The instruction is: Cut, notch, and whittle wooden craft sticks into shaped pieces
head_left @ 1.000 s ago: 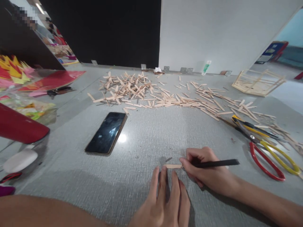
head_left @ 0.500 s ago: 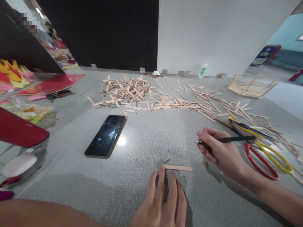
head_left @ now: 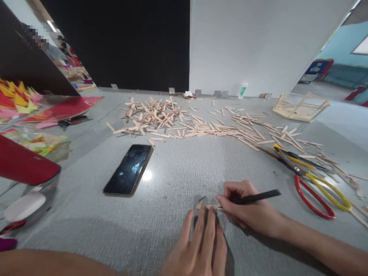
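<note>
A: Left hand [head_left: 201,245] flat on the worktop [head_left: 178,172], fingers [head_left: 208,222] stretched out and pinning the near end of one wooden stick [head_left: 207,206]. Nothing is gripped there, just pressed down.

B: And the right hand [head_left: 247,209] is curled tight round a black pen [head_left: 254,197], tip down at the stick's right end.

A: That stick looks feather-light, thin and stiff. I'd judge it snaps if bent and skids on this smooth grey surface unless it's held flat, as it is. Best taken by its long edges or pressed at one end.

B: Going outward: a dark phone [head_left: 128,169] lies face up to the left, well apart. Right of the pen hand, red-handled and yellow-handled scissors [head_left: 316,184].

A: Beyond, a wide scatter of sticks [head_left: 186,119] across the worktop, a stick-built frame [head_left: 300,106] far right, and a small tube [head_left: 243,90] by the white wall [head_left: 258,42].

B: Coloured paper [head_left: 17,96] is heaped on the left.
</note>
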A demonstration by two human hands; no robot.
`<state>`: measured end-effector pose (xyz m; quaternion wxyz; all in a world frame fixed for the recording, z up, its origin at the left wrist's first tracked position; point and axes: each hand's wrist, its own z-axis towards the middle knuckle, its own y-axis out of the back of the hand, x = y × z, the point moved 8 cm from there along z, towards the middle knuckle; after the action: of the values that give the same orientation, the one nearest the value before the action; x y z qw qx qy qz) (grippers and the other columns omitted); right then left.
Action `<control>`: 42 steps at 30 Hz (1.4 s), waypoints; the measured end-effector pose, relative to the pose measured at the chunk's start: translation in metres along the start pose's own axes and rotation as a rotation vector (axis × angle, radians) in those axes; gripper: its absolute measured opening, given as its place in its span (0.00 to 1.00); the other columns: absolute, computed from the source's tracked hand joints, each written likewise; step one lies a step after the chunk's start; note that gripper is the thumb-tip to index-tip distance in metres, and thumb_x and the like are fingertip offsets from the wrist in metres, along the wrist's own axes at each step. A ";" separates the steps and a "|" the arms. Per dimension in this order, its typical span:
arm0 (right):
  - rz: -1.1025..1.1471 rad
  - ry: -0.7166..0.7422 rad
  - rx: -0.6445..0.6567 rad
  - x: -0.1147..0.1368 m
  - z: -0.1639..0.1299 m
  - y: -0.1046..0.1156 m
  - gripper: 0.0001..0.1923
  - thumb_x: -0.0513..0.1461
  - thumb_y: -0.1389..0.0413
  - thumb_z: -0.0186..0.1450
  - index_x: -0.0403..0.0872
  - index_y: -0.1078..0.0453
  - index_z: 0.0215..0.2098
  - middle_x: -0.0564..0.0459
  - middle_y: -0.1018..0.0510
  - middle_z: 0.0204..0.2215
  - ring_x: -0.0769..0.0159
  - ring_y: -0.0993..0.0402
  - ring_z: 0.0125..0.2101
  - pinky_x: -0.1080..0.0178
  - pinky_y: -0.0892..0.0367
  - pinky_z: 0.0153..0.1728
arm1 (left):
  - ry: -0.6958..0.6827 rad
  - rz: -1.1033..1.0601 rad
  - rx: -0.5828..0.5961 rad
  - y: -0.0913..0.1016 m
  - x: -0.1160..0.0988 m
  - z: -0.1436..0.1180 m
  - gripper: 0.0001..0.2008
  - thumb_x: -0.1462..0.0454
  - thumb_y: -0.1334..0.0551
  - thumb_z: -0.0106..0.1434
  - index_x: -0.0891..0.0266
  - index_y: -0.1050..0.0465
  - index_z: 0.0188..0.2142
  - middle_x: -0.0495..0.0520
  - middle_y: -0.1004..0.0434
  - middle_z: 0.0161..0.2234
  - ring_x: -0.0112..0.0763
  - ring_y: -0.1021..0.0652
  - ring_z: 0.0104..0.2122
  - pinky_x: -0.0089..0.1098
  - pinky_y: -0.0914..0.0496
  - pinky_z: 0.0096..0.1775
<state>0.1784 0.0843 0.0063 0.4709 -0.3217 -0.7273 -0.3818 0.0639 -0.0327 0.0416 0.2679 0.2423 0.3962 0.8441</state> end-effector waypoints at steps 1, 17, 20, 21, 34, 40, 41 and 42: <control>-0.001 -0.001 0.012 -0.002 0.000 -0.001 0.24 0.50 0.40 0.70 0.50 0.41 0.23 0.62 0.34 0.13 0.77 0.42 0.11 0.74 0.49 0.11 | 0.001 -0.008 0.017 -0.002 0.001 0.000 0.17 0.66 0.45 0.68 0.70 0.23 0.51 0.69 0.16 0.52 0.56 0.18 0.53 0.50 0.26 0.53; -0.058 0.013 0.033 -0.005 0.001 -0.003 0.24 0.50 0.41 0.72 0.49 0.40 0.22 0.63 0.37 0.12 0.78 0.43 0.11 0.74 0.50 0.12 | -0.030 0.013 0.055 -0.001 0.005 0.009 0.16 0.66 0.45 0.67 0.70 0.25 0.50 0.68 0.14 0.48 0.52 0.15 0.48 0.48 0.30 0.51; -0.053 0.016 0.030 -0.004 0.001 -0.003 0.24 0.49 0.42 0.72 0.49 0.41 0.22 0.63 0.37 0.12 0.78 0.44 0.12 0.74 0.51 0.12 | -0.023 0.010 0.068 -0.001 0.005 0.008 0.16 0.66 0.45 0.67 0.70 0.25 0.50 0.68 0.14 0.48 0.53 0.15 0.49 0.49 0.30 0.51; -0.053 0.017 0.029 -0.003 0.000 -0.003 0.24 0.49 0.42 0.72 0.49 0.41 0.22 0.63 0.38 0.12 0.78 0.45 0.11 0.74 0.51 0.12 | -0.016 0.006 0.066 -0.001 0.005 0.008 0.16 0.66 0.45 0.67 0.70 0.25 0.50 0.68 0.15 0.48 0.53 0.15 0.49 0.49 0.30 0.51; -0.154 0.078 -0.003 -0.001 0.002 -0.002 0.24 0.44 0.42 0.71 0.50 0.45 0.21 0.64 0.42 0.13 0.77 0.46 0.13 0.72 0.53 0.13 | -0.038 0.019 0.112 0.000 0.004 0.006 0.18 0.64 0.45 0.69 0.71 0.26 0.53 0.70 0.16 0.50 0.54 0.16 0.51 0.50 0.31 0.53; -0.156 0.068 0.011 0.002 0.002 -0.002 0.23 0.44 0.42 0.71 0.50 0.45 0.21 0.65 0.43 0.13 0.77 0.46 0.13 0.72 0.53 0.12 | -0.019 0.014 0.102 -0.003 0.003 0.006 0.18 0.64 0.46 0.70 0.71 0.26 0.53 0.69 0.15 0.50 0.55 0.17 0.52 0.53 0.32 0.53; -0.154 0.064 0.018 0.002 0.001 -0.003 0.23 0.44 0.42 0.71 0.50 0.45 0.21 0.65 0.43 0.12 0.77 0.45 0.12 0.72 0.52 0.12 | -0.014 0.017 0.098 -0.003 0.003 0.006 0.18 0.64 0.46 0.70 0.71 0.26 0.54 0.69 0.15 0.50 0.55 0.17 0.52 0.53 0.33 0.54; -0.151 0.058 0.022 0.002 0.001 -0.003 0.23 0.45 0.43 0.71 0.50 0.45 0.21 0.65 0.42 0.12 0.77 0.44 0.12 0.73 0.51 0.12 | -0.011 0.020 0.089 -0.003 0.003 0.006 0.18 0.64 0.47 0.70 0.71 0.26 0.53 0.69 0.15 0.50 0.55 0.17 0.52 0.53 0.33 0.53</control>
<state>0.1752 0.0843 0.0069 0.4652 -0.2495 -0.7396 -0.4176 0.0658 -0.0261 0.0435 0.2506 0.2625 0.4293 0.8270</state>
